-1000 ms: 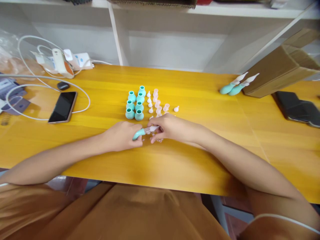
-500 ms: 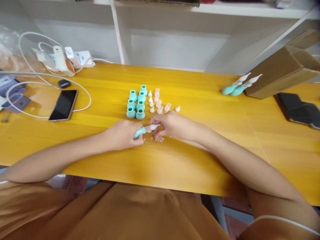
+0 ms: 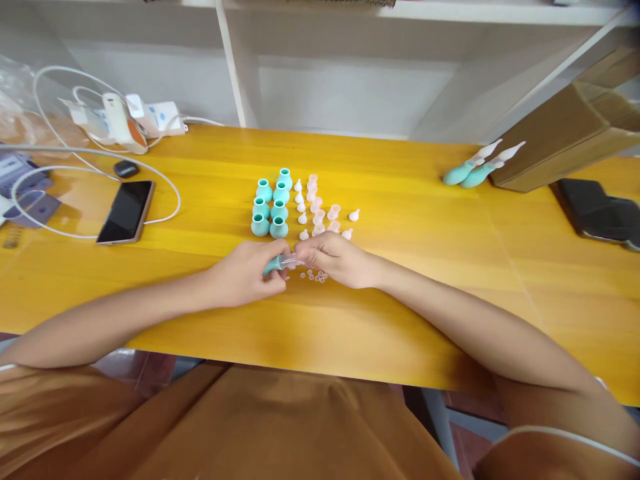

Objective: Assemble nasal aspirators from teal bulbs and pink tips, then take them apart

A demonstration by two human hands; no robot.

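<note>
I see the teal bulb (image 3: 274,265) low over the desk (image 3: 400,320), just in front of the block of 6 teal bulbs (image 3: 271,208). My left hand (image 3: 250,272) is closed around it, fingers curled over the body. My right hand (image 3: 333,259) pinches the clear tip (image 3: 293,262) at the bulb's neck, thumb and forefinger closed on it. Compared with 0.5 s ago, the 2 hands have drawn closer together and less of the tip shows between them. Small clear rings (image 3: 316,275) lie on the desk just under the right hand. Pink and white caps (image 3: 320,210) stand beside the teal block. 2 assembled pieces (image 3: 475,170) lie far right near a cardboard box (image 3: 570,133). A phone (image 3: 126,211) lies well to the left.
</note>
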